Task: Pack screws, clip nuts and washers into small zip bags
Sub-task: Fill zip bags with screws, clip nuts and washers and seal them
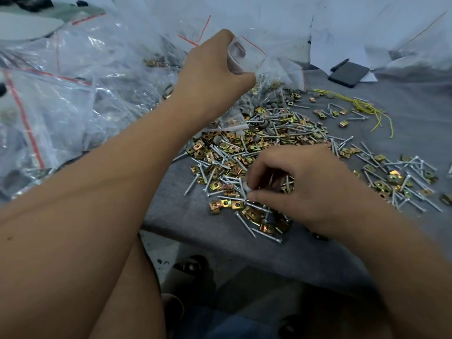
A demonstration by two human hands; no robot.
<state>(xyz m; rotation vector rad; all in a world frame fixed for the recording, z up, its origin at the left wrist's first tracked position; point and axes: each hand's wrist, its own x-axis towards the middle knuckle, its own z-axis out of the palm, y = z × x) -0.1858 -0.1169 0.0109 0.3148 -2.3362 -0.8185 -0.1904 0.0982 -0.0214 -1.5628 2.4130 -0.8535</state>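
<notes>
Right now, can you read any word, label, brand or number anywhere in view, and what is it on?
None can be read.
zip bags: only red seal stripes, no print.
white sheets: faint marks, too blurred to read.
dark flat object: no legible marking.

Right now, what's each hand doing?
Left hand: holding a small zip bag.
Right hand: pinching a small white piece over the pile.
</notes>
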